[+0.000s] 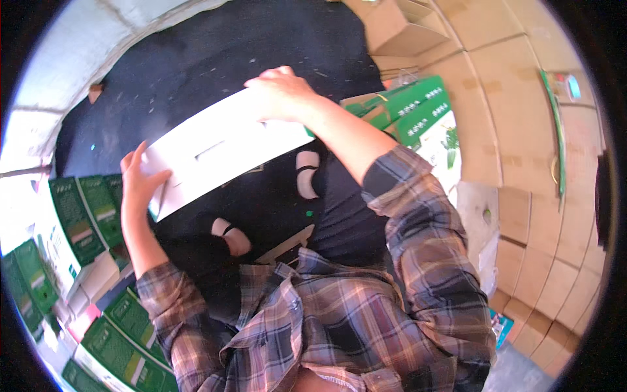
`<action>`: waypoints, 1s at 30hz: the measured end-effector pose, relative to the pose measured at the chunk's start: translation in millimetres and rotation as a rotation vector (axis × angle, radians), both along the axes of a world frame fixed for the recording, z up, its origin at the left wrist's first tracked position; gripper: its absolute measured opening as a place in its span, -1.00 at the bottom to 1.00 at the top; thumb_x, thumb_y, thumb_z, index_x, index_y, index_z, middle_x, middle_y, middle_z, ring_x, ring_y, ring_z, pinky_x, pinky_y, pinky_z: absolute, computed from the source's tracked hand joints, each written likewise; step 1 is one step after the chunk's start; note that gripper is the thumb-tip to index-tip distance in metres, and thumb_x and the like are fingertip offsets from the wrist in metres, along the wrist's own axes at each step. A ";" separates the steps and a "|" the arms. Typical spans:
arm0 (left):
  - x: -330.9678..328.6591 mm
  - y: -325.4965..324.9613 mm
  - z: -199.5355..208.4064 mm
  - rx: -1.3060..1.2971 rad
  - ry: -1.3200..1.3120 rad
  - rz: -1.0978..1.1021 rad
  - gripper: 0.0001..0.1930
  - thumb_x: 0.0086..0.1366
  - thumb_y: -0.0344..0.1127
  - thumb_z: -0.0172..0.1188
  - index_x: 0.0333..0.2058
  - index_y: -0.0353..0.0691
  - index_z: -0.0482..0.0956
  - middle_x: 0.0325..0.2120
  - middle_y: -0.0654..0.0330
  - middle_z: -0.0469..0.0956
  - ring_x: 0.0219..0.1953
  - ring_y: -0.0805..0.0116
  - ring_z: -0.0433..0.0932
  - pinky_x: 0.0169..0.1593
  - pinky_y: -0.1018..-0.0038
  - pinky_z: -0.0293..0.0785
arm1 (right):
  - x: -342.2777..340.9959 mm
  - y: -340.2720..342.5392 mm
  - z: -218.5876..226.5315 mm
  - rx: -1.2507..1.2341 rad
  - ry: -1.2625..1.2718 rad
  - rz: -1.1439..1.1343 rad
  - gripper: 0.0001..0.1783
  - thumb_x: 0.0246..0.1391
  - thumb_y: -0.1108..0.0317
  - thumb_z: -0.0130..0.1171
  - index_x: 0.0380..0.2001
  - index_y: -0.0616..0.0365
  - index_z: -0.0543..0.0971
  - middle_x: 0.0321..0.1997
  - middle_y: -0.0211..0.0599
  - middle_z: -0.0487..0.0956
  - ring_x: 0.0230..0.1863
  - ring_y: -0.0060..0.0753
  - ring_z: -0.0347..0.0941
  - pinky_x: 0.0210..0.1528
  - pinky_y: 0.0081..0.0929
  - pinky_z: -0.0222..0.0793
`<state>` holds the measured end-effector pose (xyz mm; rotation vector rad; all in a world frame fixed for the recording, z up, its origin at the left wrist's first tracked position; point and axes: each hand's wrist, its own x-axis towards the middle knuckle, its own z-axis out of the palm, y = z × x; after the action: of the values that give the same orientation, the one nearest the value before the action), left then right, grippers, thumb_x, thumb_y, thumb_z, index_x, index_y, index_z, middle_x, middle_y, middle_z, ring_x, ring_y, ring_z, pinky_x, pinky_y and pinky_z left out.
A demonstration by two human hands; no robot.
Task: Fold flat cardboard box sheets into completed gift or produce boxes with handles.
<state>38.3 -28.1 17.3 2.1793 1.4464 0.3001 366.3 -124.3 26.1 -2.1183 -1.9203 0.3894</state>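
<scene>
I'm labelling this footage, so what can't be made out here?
- Head view: underside of the white rectangular cardboard carton; hidden by its upper face.
- Head view: exact grip of the bare right hand; glare blurs finger contact.
- Head view: green cardboard box, lower-left edge; cut off by the picture's border.

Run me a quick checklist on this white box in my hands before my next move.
1. Right hand on the white box: ok, at its far edge.
2. Left hand on the box: ok, at its left end, thumb over the white face.
3. Slot uncovered: ok, both hands are away from it.
4. Both shoes visible: ok, on your side of the box.
5. Left wrist clear of the green boxes: cannot tell; they look close, but depth is unclear.
6. Box contents: cannot tell; the inside is hidden.
</scene>
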 end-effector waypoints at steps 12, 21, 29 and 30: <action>33.3 -26.9 4.1 0.161 0.277 0.150 -0.34 -0.25 -0.29 0.46 -0.06 -0.08 0.42 -0.05 0.10 0.33 -0.02 -0.03 0.36 -0.08 0.18 0.47 | -11.4 -7.5 -9.8 -0.015 -0.210 0.050 -0.40 -0.21 0.10 0.34 -0.06 0.05 0.42 -0.05 -0.20 0.43 0.06 -0.15 0.29 0.02 -0.20 0.31; -11.5 15.7 -6.9 -0.448 -0.243 0.512 -0.44 0.12 0.17 0.16 -0.16 -0.25 0.52 -0.29 0.10 0.54 -0.27 0.27 0.52 -0.22 0.35 0.46 | 49.6 -0.6 -39.7 -0.185 0.787 -0.431 -0.56 0.08 -0.05 0.10 -0.25 0.14 0.55 -0.44 -0.41 0.50 -0.37 -0.50 0.45 -0.34 -0.46 0.38; -36.0 28.1 -47.3 -1.112 -0.450 0.598 -0.64 0.19 0.05 0.13 -0.34 -0.15 0.57 -0.47 0.24 0.58 -0.49 0.35 0.52 -0.37 0.28 0.46 | 85.2 -20.2 -75.7 -0.761 1.211 -0.558 -0.49 0.07 -0.10 0.09 -0.24 0.18 0.55 -0.27 -0.25 0.58 -0.24 -0.31 0.49 -0.15 -0.29 0.38; -21.8 21.3 -27.4 -1.104 -0.418 0.593 -0.69 0.18 -0.04 0.18 -0.27 -0.16 0.56 -0.46 0.27 0.57 -0.52 0.43 0.49 -0.45 0.39 0.43 | 98.5 -25.0 -79.4 -0.762 1.240 -0.527 -0.52 0.09 -0.07 0.09 -0.22 0.15 0.55 -0.24 -0.26 0.58 -0.22 -0.29 0.49 -0.12 -0.27 0.36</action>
<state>16.6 -6.8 -10.1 0.7536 1.4540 0.0881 464.8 -149.3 -53.3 -1.7684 -0.4958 1.9135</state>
